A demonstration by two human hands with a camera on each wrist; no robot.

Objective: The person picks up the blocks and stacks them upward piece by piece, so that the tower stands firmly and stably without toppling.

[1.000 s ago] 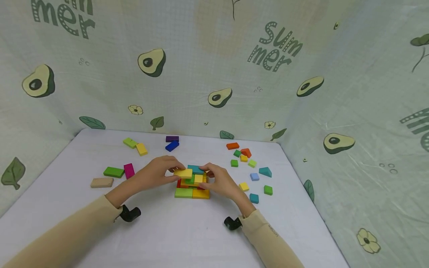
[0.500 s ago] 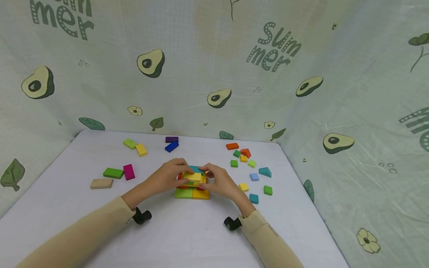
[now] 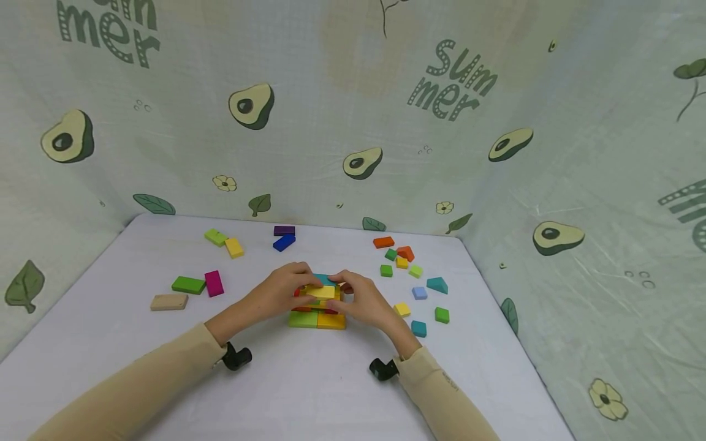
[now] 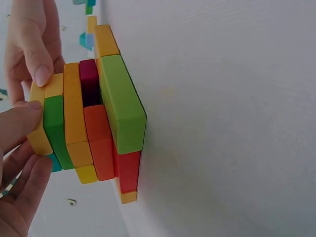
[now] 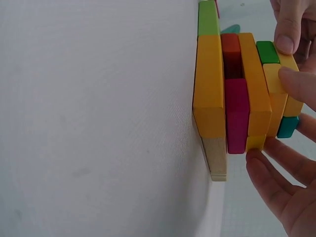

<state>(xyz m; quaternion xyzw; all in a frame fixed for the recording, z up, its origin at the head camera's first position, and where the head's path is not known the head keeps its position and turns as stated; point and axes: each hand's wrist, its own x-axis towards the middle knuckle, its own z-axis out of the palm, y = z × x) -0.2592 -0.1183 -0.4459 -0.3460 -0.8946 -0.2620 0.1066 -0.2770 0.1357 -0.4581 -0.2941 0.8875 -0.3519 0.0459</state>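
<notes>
A tower of coloured wooden blocks (image 3: 304, 320) stands mid-table, with light green and orange blocks at its base. My left hand (image 3: 278, 295) pinches a yellow block (image 4: 37, 121) at the tower's top, in line with a teal block (image 3: 323, 279) behind it. From the other side my right hand (image 3: 365, 298) holds the upper layers, its thumb (image 5: 299, 85) at the front on a small pale-yellow block and its fingers around the back. Green (image 4: 55, 131), orange (image 4: 74, 106), red-orange and magenta (image 5: 237, 118) blocks show in the layers beneath. The hands partly hide the tower's sides in the head view.
On the left lie a green block (image 3: 188, 285), a magenta block (image 3: 214, 283) and a bare wooden block (image 3: 169, 302). Blue (image 3: 284, 243) and purple blocks lie behind the tower. Several small blocks, among them a teal triangle (image 3: 437, 285), are scattered on the right.
My left hand has moved right with the yellow block, bringing it from the tower's left edge to over its middle, beside the right thumb. The right hand has stayed at the tower.
</notes>
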